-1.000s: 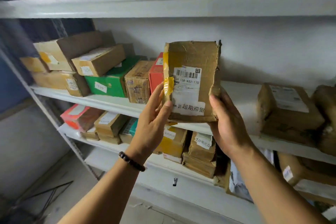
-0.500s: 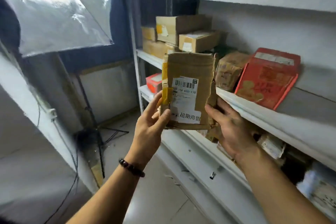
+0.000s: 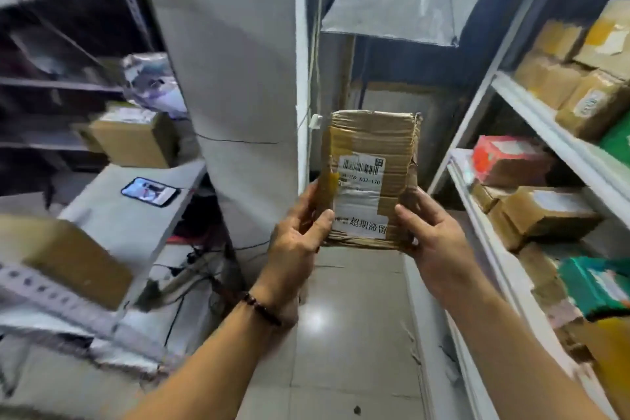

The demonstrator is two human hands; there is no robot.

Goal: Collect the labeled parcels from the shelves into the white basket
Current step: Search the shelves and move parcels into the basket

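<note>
Turning from the shelves (image 3: pixel 545 128) into the aisle, I grip 1 labeled parcel (image 3: pixel 371 181) with left hand (image 3: pixel 300 242) and right hand (image 3: pixel 438 244) curled round it; white basket unseen.

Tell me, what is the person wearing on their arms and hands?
Both forearms are bare, with no sleeves in view. Neither the left hand nor the right hand wears a glove. A dark beaded bracelet circles the left wrist; the right wrist has nothing on it.
</note>
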